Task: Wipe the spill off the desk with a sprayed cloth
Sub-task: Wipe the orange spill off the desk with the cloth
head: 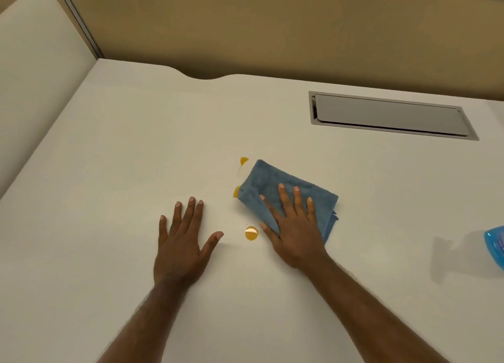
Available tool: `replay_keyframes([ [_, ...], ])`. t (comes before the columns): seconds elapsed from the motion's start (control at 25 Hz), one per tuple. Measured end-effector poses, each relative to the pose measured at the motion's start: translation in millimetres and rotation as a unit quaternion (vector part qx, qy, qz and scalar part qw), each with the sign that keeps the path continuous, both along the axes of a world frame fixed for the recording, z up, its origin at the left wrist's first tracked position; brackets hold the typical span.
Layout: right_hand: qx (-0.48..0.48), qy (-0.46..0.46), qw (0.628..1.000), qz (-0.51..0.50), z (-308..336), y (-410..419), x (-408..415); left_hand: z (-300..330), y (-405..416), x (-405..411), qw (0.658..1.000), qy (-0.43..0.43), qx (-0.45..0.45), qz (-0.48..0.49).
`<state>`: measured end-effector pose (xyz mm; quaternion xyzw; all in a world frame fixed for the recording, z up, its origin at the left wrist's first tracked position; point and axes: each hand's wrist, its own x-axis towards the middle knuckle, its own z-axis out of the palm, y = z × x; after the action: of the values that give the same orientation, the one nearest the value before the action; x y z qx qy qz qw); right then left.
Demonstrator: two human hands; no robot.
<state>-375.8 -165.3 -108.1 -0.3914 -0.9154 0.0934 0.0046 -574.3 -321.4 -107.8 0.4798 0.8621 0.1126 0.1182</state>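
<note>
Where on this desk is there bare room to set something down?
Bare: the wide stretch left of the left hand, and the strip between the blue cloth and the cable hatch. Crowded: the middle, where orange drops border the cloth under the right hand; a spray bottle sits at the right edge.

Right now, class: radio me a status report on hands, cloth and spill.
Left hand flat on desk, empty. Right hand pressing blue cloth. Three orange drops unwiped. Nothing in the way.

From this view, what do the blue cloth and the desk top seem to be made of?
The blue cloth looks like soft terry or microfibre: fuzzy nap, thick folded layers at its right edge. The desk top looks like a smooth matt off-white laminate, though painted board is possible: the orange drops sit beaded on it.
</note>
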Motion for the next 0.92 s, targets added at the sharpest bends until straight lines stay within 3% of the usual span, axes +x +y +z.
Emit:
replay_keyframes([
  [0.08,0.015,0.016,0.999,-0.039,-1,8,29,1,-1,0,1.000,0.003,0.000,-0.001],
  [0.28,-0.004,0.031,0.969,-0.244,4,55,54,3,-1,0,1.000,0.003,0.002,-0.001],
  [0.44,-0.035,0.024,0.956,-0.290,6,94,17,3,-1,0,1.000,-0.001,0.006,0.001],
  [0.56,-0.047,0.002,0.975,-0.218,8,107,-46,2,-2,-1,1.000,0.000,0.010,0.006],
  [0.72,-0.050,-0.025,0.998,-0.033,10,87,-127,2,-4,0,0.999,-0.010,0.030,0.012],
  [0.92,-0.020,-0.052,0.982,0.178,12,53,-131,4,-8,-1,0.995,-0.024,0.087,0.035],
])
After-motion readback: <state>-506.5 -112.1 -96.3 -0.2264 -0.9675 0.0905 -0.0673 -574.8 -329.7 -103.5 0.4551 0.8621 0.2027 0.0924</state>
